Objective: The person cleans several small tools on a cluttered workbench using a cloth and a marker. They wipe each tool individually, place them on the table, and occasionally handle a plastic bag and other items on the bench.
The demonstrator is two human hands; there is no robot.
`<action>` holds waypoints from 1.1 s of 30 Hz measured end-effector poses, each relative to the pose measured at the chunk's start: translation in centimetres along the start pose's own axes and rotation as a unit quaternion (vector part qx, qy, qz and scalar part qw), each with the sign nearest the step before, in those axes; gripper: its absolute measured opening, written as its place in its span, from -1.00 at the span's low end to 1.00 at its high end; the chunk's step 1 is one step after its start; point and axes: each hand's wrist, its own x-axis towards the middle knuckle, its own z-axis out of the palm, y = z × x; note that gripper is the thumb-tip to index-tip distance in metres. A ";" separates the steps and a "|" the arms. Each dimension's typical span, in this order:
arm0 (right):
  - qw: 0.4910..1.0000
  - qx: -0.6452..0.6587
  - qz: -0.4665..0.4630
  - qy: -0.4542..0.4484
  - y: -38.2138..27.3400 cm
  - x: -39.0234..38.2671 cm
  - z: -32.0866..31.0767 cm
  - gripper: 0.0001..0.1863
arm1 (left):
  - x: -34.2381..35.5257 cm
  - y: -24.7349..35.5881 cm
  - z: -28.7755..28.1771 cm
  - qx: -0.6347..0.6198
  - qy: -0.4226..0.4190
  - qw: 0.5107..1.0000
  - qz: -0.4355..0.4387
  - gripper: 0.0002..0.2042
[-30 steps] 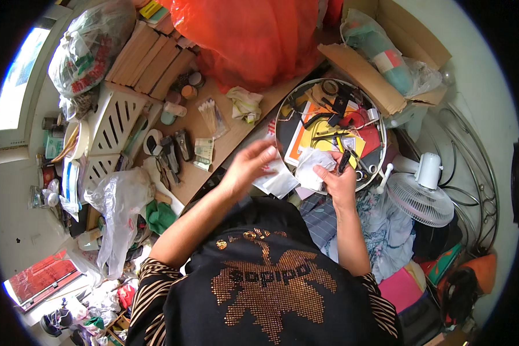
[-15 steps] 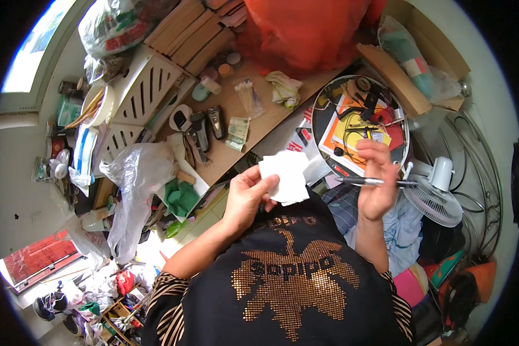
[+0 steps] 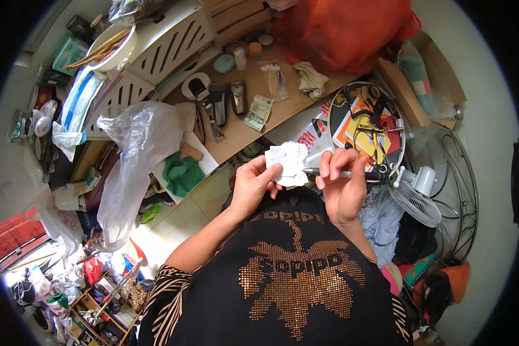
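I had a small stack of white paper slips (image 3: 287,164) in front of my chest, pinched in my left hand (image 3: 252,187) with the thumb on top and the fingers curled behind; my right hand (image 3: 345,184) was half closed around a pen (image 3: 311,170), its tip at the slips' right edge, though I could not tell if it touched them; beyond the slips, a white printed sheet (image 3: 299,130) lay between the wooden table (image 3: 282,113) and a round tray (image 3: 331,118) full of cables and papers; a white fan (image 3: 419,199) stood close on my right, with curled metal rods (image 3: 466,202) behind it, and an open cardboard box (image 3: 399,95) stood past the tray, next to a big red bag (image 3: 343,36); on the table were a banknote (image 3: 259,112), cotton swabs (image 3: 273,78) and a crumpled cloth (image 3: 310,79); to my left, a clear plastic bag (image 3: 134,153) hung beside a green cloth (image 3: 181,175); the table's front edge ran slantwise, rising to the right, well apart from my left elbow, and the room on that side was a strip of tiled floor (image 3: 205,202), bounded by a heap of clutter (image 3: 89,288).
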 end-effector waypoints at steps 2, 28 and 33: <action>0.984 -0.123 -0.089 -0.093 0.8 -0.4 0.8 -0.53 | -0.4 0.4 -0.5 0.027 -0.010 0.999 0.015 -0.80; 0.914 -0.394 -0.077 -0.065 3.2 -1.6 2.5 -0.59 | -0.6 0.9 -2.5 -0.020 -0.048 0.998 -0.030 -0.79; 0.933 -0.338 -0.126 -0.018 3.0 -1.7 2.2 -0.63 | -0.4 1.0 -2.5 -0.016 -0.048 0.998 -0.023 -0.79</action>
